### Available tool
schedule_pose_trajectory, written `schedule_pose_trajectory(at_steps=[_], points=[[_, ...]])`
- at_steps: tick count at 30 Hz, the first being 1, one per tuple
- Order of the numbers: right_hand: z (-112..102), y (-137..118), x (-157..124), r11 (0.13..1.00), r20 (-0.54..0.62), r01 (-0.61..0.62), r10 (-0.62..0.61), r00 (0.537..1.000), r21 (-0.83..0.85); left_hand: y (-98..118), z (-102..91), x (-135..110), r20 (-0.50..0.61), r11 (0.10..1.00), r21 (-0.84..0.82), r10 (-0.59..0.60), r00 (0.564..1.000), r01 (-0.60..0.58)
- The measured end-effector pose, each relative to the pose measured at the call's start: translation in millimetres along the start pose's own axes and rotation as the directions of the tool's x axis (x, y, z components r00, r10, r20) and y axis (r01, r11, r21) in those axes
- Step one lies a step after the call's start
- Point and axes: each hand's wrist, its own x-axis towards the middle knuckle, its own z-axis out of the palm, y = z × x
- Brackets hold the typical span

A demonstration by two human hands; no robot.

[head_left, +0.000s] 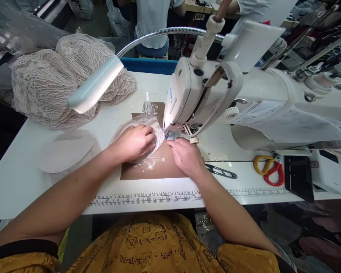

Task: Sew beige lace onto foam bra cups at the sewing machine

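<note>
A round piece of pale lace fabric [152, 122] lies on the sewing machine bed, its right edge by the presser foot [166, 135]. My left hand [136, 143] rests on the lace, fingers bent and pressed together on it. At the right of the needle area is my right hand [186, 156], closed, its index finger pointing at the lace edge near the foot. What its fingers hold, if anything, is hidden. Under both hands is brown cardboard [156, 170] covered with clear tape. The white sewing machine [184, 94] stands over the work.
A heap of lace [53, 83] sits at the back left under a lamp [96, 83]. Pale round pieces [65, 153] lie at left. Thread snips [221, 171], scissors [274, 172] and a dark phone-like device [298, 177] are at right. A ruler strip [159, 197] runs along the front edge.
</note>
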Motion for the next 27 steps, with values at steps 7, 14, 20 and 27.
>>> schedule_pose_trajectory(at_steps=[7,14,20,27], points=[[-5,0,0,0.999,0.020,-0.031,0.030,0.999,0.032,22,-10.9,-6,0.073,0.978,-0.198,0.074,0.995,-0.058],[-5,0,-2,0.998,0.016,-0.036,0.035,0.999,0.058,21,-4.1,-3,0.048,0.978,-0.171,0.129,0.990,-0.119],[-1,2,-4,0.999,0.006,0.038,-0.038,0.999,0.011,20,-0.9,-5,0.011,0.977,-0.144,0.158,0.987,-0.155],[-2,-4,-2,0.992,0.065,0.066,-0.059,0.996,-0.111,18,6.4,-3,0.004,0.978,-0.041,0.205,0.979,-0.205]])
